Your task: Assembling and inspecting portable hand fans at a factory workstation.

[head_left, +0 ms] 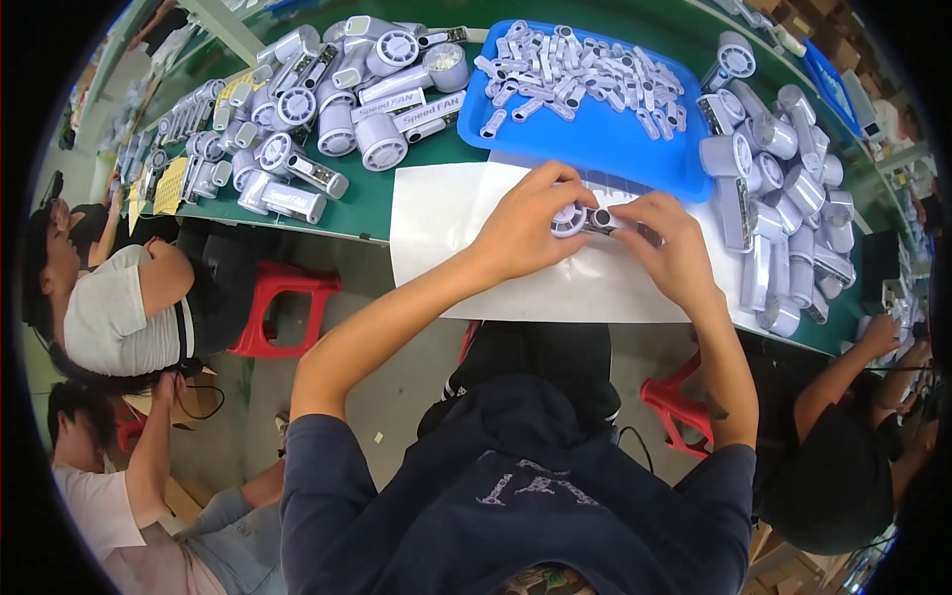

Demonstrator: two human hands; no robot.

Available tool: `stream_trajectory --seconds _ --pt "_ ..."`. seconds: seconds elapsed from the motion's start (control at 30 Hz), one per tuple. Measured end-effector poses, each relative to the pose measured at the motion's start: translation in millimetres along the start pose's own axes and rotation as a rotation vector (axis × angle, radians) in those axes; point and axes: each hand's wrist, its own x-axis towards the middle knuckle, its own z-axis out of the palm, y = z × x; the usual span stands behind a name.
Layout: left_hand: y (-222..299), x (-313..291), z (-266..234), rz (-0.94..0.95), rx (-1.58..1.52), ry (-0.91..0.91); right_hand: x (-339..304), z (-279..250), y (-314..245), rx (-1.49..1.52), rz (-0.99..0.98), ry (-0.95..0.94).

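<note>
Both my hands grip one small handheld fan (568, 221) above a white sheet (446, 223) on the table. My left hand (531, 216) is closed around its round, grey-white head. At the handle end, where dark inner parts show, the thumb and fingers of my right hand (671, 243) pinch it. Just beyond my hands stands a blue tray (595, 149). A heap of small light-grey plastic pieces (570, 74), long and narrow, lies in the tray.
Many handheld fans (382, 139) are piled on the green table (421, 154) at left. Another pile of fans (783, 198) lies at right. Red stools (283, 302) stand below the table. Other people (119, 307) sit at left, and a person in black (843, 466) is at right.
</note>
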Motion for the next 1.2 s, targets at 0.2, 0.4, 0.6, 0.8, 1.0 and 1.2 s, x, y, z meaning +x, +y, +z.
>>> stream_trajectory --seconds 0.2,0.4,0.6,0.8,1.0,1.2 --pt "3 -1 -3 -0.006 0.005 -0.027 4 2 -7 0.208 0.239 -0.003" --pt "-5 -1 -1 0.071 0.047 -0.020 3 4 -12 0.023 0.160 0.001" --pt "-11 3 -5 0.197 0.159 -0.052 8 6 -5 -0.083 0.028 0.016" --pt "-16 -7 9 0.373 0.270 0.128 1 8 35 0.310 0.137 -0.045" --pt "11 -21 9 0.243 0.266 0.095 -36 24 18 0.291 0.107 -0.086" --pt "0 -22 17 0.144 0.394 0.034 -40 35 13 0.121 -0.012 0.032"
